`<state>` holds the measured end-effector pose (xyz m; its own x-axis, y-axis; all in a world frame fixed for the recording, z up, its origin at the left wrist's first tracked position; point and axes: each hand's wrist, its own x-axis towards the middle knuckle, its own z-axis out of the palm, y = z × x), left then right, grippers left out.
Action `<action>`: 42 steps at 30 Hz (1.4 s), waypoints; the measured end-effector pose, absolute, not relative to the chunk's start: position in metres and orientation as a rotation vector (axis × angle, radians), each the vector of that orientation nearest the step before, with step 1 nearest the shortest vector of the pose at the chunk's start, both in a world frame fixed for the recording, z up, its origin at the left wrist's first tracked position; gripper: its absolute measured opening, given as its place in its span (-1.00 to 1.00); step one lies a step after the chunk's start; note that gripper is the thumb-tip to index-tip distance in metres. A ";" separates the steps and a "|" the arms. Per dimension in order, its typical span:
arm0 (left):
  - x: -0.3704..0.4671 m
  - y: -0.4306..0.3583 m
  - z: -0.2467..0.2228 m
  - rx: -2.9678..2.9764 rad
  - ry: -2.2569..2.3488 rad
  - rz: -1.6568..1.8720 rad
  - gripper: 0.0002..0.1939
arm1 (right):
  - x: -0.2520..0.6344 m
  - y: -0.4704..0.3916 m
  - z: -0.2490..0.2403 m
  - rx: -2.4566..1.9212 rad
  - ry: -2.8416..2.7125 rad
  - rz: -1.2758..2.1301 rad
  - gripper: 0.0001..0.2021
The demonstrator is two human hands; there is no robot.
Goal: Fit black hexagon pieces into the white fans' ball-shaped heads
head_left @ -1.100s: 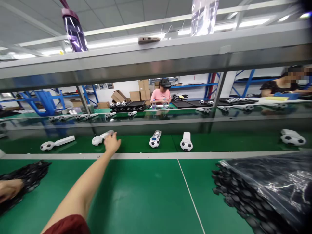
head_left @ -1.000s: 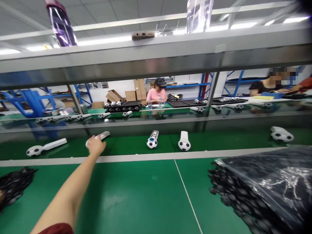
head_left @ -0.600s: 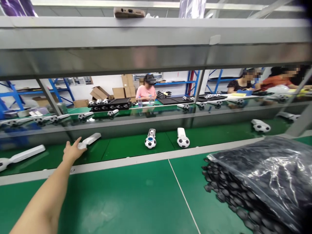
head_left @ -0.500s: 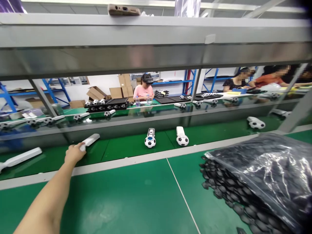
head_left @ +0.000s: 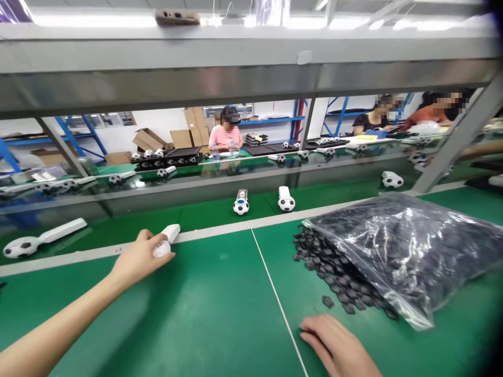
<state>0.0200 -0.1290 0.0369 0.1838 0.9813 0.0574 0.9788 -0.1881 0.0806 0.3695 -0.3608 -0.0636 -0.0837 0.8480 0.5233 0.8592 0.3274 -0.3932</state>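
Note:
My left hand (head_left: 143,255) is closed around the ball end of a white football-shaped handheld device (head_left: 172,232). Its pale handle points away to the upper right, over the near edge of the green conveyor belt. My right hand (head_left: 336,343) rests low on the green tabletop (head_left: 220,314), fingers curled together; a small dark spot shows at the fingertips, too little to name. Just beyond it lies a loose black pentagonal piece (head_left: 327,301). Many more black pieces (head_left: 338,272) spill from a clear plastic bag (head_left: 408,251) at the right.
On the belt (head_left: 200,212) lie more football devices: one at the left (head_left: 23,247), one with an opened handle (head_left: 241,203), a white one (head_left: 286,200) and another farther right (head_left: 392,179). A metal shelf (head_left: 236,57) crosses overhead. Co-workers (head_left: 225,133) sit beyond.
My left hand has brought the device off the belt, rightward and nearer to me. My right hand has come into view beside the black pieces. The view has shifted slightly.

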 end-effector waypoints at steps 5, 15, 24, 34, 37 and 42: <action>0.053 -0.196 0.028 2.452 1.489 -0.069 -0.34 | 0.369 -0.361 -0.063 -1.489 -1.943 0.120 -0.81; 0.108 -0.157 0.043 3.112 0.892 -0.425 -0.62 | 0.375 -0.358 -0.055 -1.544 -1.934 0.253 -0.89; 0.176 -0.258 0.010 2.674 1.033 0.061 -0.42 | 0.388 -0.362 -0.032 -1.436 -1.905 0.240 -0.86; 0.180 -0.269 0.004 2.676 0.978 0.183 -0.26 | 0.374 -0.356 -0.008 -1.252 -2.010 0.198 -0.87; 0.181 -0.269 0.003 2.687 0.966 0.185 -0.25 | 0.370 -0.352 -0.012 -1.205 -2.135 0.211 -0.85; 0.182 -0.269 0.002 2.663 0.962 0.204 -0.31 | 0.366 -0.345 -0.014 -1.163 -2.190 0.135 -0.83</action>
